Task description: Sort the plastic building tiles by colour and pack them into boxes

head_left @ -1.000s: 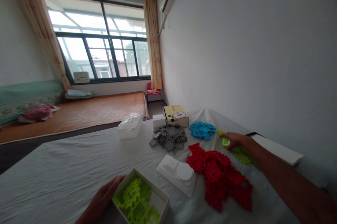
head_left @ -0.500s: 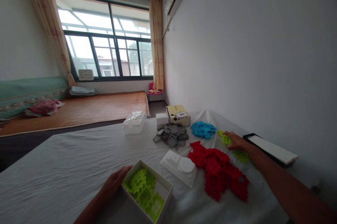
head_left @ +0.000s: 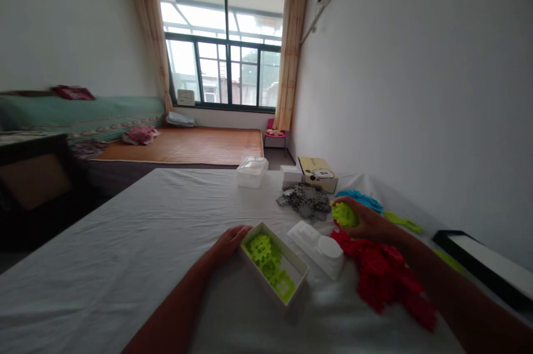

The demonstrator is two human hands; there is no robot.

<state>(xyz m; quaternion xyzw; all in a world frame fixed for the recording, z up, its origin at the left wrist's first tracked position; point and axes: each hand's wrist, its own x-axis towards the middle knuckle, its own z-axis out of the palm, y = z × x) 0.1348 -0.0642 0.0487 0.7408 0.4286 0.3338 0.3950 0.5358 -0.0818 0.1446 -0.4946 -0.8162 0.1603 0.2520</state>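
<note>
My left hand (head_left: 230, 241) is at the far left corner of a shallow white box (head_left: 296, 289), its fingers together and curled against the outside wall. Several lime-green gear-shaped plastic pieces (head_left: 266, 259) lie inside the box. My right hand (head_left: 366, 221) pinches another lime-green piece (head_left: 345, 215) in the air, above the edge of a heap of red plastic pieces (head_left: 378, 268). A white moulded plastic tray (head_left: 316, 247) lies between the box and the red heap. More green pieces (head_left: 403, 222) rest beyond my right forearm, which partly covers the red heap.
Grey gear-shaped pieces (head_left: 306, 201) lie in front of a yellow box (head_left: 318, 174) and a small white box (head_left: 290, 176). Blue pieces (head_left: 361, 198) lie behind my right hand. A clear plastic container (head_left: 252, 172) stands at the far edge; a black-and-white flat object (head_left: 485, 262) lies by the wall.
My right hand has lifted a green piece and carried it left, from near the wall to over the red heap. My left hand stays at the box. The view has turned left.
</note>
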